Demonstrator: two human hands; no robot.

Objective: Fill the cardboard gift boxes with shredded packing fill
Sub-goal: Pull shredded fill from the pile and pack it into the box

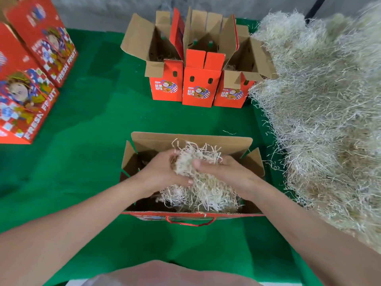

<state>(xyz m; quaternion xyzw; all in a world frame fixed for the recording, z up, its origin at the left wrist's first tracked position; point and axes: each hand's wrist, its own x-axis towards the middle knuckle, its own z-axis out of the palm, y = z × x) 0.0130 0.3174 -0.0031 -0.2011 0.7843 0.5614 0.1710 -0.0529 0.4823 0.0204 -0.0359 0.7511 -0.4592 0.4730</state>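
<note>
Left hand (162, 170), right hand (226, 172) gripping shredded fill (198, 162) over open box (191, 139), heap (319, 120) right, boxes (196, 87) behind

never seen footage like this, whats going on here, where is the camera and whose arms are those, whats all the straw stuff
There is no machine here. The single picture comes from a camera worn on a person's head, looking forward and down, so the bare arms are that person's own. The left hand and right hand together grip a clump of shredded fill over an open cardboard box that already has some fill in it. The box stands on a green cloth. To the right lies a big pile of the same fill. Further back stand three small red boxes with their flaps up, and at the far left are closed red boxes printed FRESH FRUIT.
</note>
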